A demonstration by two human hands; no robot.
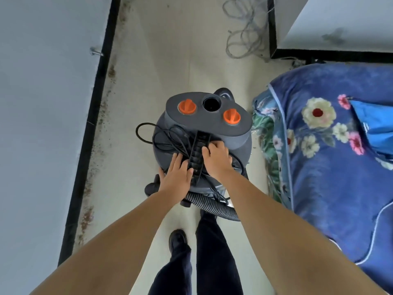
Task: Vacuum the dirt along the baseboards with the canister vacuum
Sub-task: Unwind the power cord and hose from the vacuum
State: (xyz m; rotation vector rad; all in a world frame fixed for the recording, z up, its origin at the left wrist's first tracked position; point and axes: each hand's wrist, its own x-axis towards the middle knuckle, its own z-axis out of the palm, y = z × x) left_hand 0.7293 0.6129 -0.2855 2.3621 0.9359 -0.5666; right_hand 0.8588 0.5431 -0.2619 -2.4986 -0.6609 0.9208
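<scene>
Vacuum (204, 133): round grey plastic drum, two orange knobs (187, 106), ribbed hose (212, 206). Left hand (177, 177) lies flat, fingers straight, on tangled black cord (165, 137); right hand (217, 156) curls fingers around the ridged handle (198, 152).

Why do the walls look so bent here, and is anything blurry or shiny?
Head view: the wide-angle lens bows the black baseboard and stretches the forearms; light is soft and even, with no glare on the vacuum; the cable tangle looks slightly soft.
</scene>
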